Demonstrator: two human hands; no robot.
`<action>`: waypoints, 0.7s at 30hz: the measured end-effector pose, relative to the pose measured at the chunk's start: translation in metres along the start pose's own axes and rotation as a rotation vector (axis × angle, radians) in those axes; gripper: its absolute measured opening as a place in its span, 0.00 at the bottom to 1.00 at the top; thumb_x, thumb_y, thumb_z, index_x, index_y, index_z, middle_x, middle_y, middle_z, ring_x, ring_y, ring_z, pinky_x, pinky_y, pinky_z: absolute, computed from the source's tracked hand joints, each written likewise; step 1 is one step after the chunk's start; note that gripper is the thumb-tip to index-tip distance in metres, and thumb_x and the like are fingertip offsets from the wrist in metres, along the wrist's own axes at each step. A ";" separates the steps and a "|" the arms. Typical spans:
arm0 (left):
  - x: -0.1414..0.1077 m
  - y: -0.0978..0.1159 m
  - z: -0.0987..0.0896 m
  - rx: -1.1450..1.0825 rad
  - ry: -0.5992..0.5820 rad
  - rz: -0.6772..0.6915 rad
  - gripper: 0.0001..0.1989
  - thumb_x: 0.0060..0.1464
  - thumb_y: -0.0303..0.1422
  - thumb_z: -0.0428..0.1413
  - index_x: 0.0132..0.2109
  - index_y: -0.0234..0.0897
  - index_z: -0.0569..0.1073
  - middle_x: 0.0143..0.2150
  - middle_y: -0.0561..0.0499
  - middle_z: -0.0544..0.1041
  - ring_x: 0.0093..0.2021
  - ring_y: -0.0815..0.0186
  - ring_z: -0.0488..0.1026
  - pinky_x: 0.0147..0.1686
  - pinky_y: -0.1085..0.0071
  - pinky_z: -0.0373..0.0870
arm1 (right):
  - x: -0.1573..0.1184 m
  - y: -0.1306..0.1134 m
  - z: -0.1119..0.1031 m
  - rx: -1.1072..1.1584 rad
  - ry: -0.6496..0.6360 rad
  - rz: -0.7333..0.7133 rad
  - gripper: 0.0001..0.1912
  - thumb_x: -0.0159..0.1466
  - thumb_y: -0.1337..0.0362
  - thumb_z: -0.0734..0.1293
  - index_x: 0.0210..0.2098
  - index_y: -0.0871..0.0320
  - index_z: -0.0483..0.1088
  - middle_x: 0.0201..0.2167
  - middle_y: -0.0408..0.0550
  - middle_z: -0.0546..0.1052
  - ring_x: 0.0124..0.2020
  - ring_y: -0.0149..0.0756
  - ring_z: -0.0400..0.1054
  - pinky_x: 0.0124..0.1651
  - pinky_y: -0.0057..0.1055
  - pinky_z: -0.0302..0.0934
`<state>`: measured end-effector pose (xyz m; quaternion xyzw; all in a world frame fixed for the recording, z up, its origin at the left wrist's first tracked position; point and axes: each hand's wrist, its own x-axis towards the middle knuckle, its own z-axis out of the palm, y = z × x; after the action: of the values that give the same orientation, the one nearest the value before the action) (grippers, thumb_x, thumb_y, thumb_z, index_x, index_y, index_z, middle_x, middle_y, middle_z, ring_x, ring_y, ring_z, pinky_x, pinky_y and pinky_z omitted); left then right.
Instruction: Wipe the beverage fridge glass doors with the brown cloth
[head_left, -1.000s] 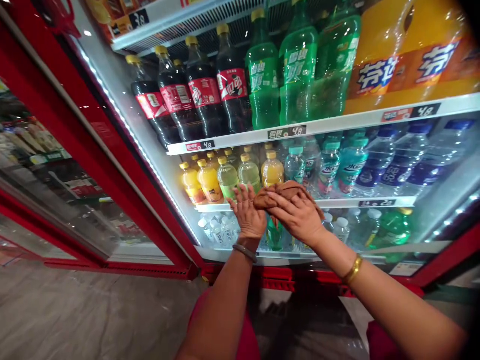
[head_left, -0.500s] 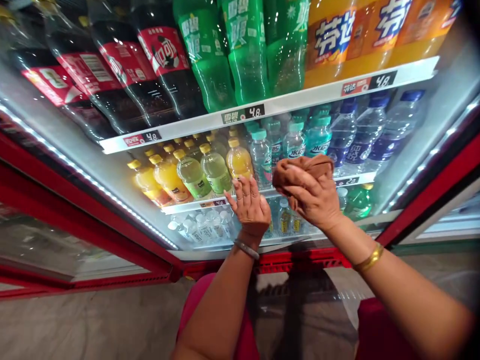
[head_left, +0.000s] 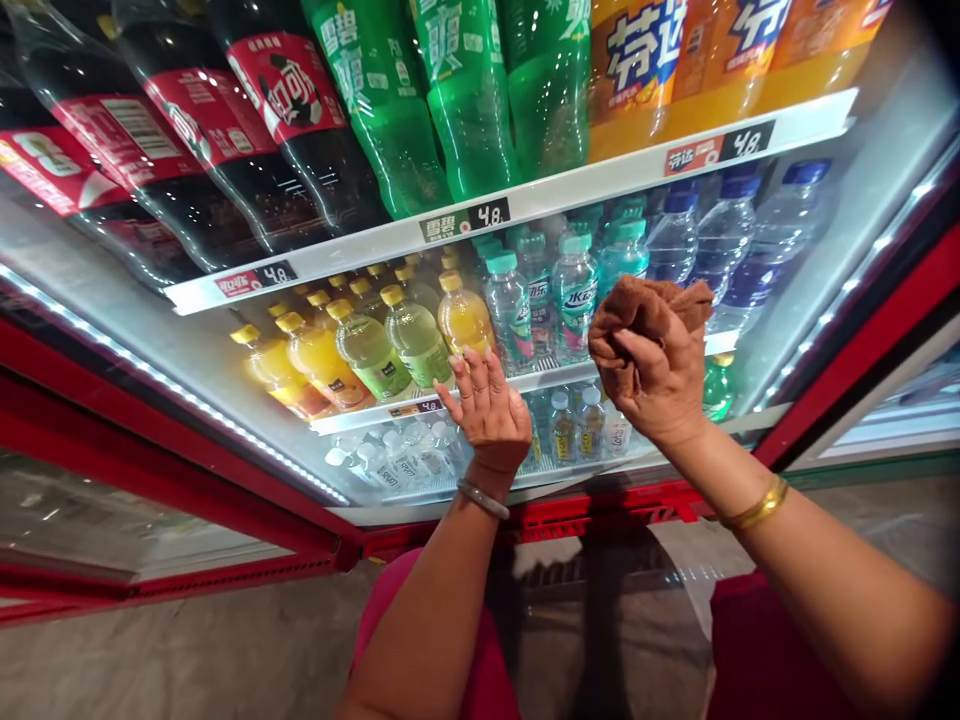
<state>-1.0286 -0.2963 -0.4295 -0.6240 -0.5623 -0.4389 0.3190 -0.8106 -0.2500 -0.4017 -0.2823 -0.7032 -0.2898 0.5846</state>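
My right hand (head_left: 664,385) is wrapped round a crumpled brown cloth (head_left: 637,310), in front of the water bottles (head_left: 761,240) and the turquoise-capped bottles (head_left: 576,295). The cloth hides part of the middle shelf's edge. My left hand (head_left: 489,410) has its fingers spread, with nothing in it, at the front edge of the middle shelf (head_left: 547,376). Its fingertips are nearest to a yellow juice bottle (head_left: 463,312); whether they touch the shelf edge is hard to tell.
Large cola bottles (head_left: 289,95), green bottles (head_left: 461,100) and orange bottles (head_left: 637,60) fill the upper shelf (head_left: 555,200). Small bottles (head_left: 589,425) stand on the bottom shelf. A red frame (head_left: 622,502) surrounds the cooler, with light strips at both sides.
My right hand has moved right along the shelf with the cloth. My left hand stays near the same part of the shelf, fingers still spread. The view has shifted slightly.
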 end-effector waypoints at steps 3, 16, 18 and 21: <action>0.000 -0.001 0.002 0.001 -0.001 -0.016 0.35 0.65 0.34 0.45 0.76 0.31 0.53 0.79 0.41 0.50 0.80 0.54 0.31 0.76 0.43 0.22 | -0.019 -0.028 0.007 0.012 -0.085 -0.003 0.28 0.66 0.66 0.68 0.64 0.46 0.65 0.70 0.52 0.66 0.67 0.52 0.64 0.73 0.64 0.50; 0.001 -0.002 0.009 0.005 -0.014 -0.067 0.35 0.67 0.33 0.47 0.77 0.32 0.50 0.80 0.38 0.43 0.79 0.47 0.28 0.71 0.33 0.17 | -0.014 -0.019 0.002 0.007 -0.067 0.024 0.25 0.66 0.64 0.69 0.63 0.49 0.67 0.73 0.54 0.61 0.71 0.53 0.60 0.73 0.64 0.51; 0.001 -0.004 0.013 -0.009 0.015 -0.087 0.35 0.67 0.36 0.49 0.77 0.33 0.51 0.80 0.39 0.45 0.79 0.48 0.28 0.71 0.35 0.16 | -0.024 -0.037 0.009 0.014 -0.187 -0.088 0.24 0.67 0.62 0.67 0.62 0.48 0.69 0.71 0.49 0.66 0.70 0.48 0.61 0.74 0.60 0.51; 0.003 -0.007 0.014 -0.033 0.051 -0.082 0.35 0.68 0.38 0.49 0.77 0.35 0.52 0.80 0.40 0.45 0.80 0.50 0.30 0.72 0.39 0.16 | -0.027 -0.035 0.013 0.030 -0.332 -0.293 0.22 0.69 0.57 0.66 0.62 0.44 0.70 0.68 0.40 0.71 0.68 0.42 0.62 0.78 0.56 0.42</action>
<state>-1.0335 -0.2817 -0.4335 -0.5940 -0.5719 -0.4768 0.3046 -0.8406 -0.2663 -0.4333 -0.2120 -0.8276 -0.3107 0.4167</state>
